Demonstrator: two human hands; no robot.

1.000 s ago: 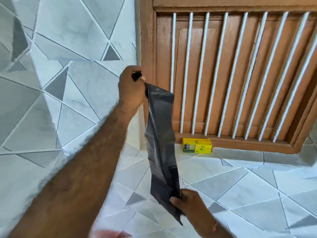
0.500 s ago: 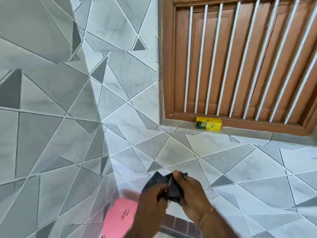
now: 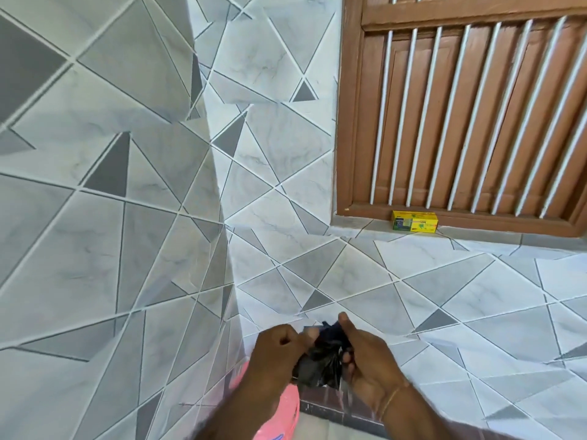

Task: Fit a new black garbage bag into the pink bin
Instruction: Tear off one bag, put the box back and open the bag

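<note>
The black garbage bag (image 3: 320, 360) is bunched into a crumpled wad low in the middle of the view. My left hand (image 3: 276, 354) pinches its left edge and my right hand (image 3: 365, 360) grips its right side, thumb up over the top. Both hands hold it close together, in front of the tiled wall. The pink bin (image 3: 287, 411) shows only as a curved pink patch beneath my left forearm at the bottom edge; most of it is hidden.
Grey and white tiled walls meet in a corner at left. A brown wooden shutter with white bars (image 3: 460, 115) fills the upper right. A small yellow box (image 3: 414, 221) lies on its sill. A dark brick strip (image 3: 336, 408) runs along the bottom.
A second ago the bag hung stretched long between my raised left hand and low right hand. Now both hands have come together low and the bag is bunched between them.
</note>
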